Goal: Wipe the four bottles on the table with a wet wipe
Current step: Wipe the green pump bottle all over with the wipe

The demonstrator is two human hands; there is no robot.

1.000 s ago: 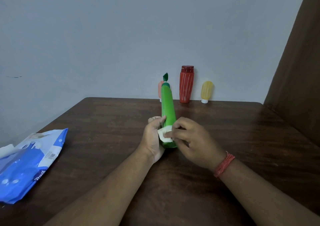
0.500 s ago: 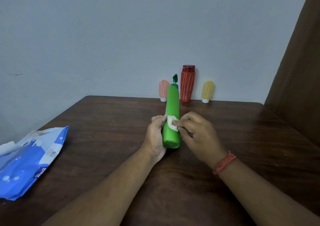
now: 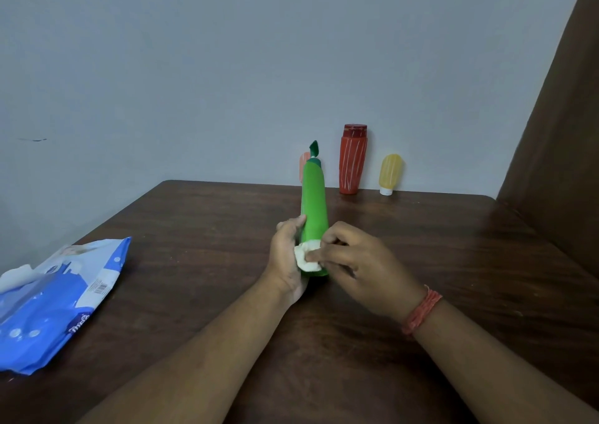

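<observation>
Near edge: out of frame; both forearms reach in over dark wood bench point(image 3: 181, 294).
Pack: blue wipes pack point(image 3: 52, 300) at left edge, lettering too cut off to read, barcode on white panel.
Left hand point(image 3: 288, 261): wrapped round lower green bottle point(image 3: 313, 209), tipped away, mid-bench.
Right hand point(image 3: 350, 258): pinching white wipe point(image 3: 306, 256) against bottle's base; red thread point(image 3: 421, 310) at wrist.
Open room: bare wood either side of hands.
Far edge: pink bottle point(image 3: 303, 164), red bottle point(image 3: 352, 161), yellow bottle point(image 3: 390, 173) by grey wall point(image 3: 227, 66).
Right: brown panel point(image 3: 564, 131).
</observation>
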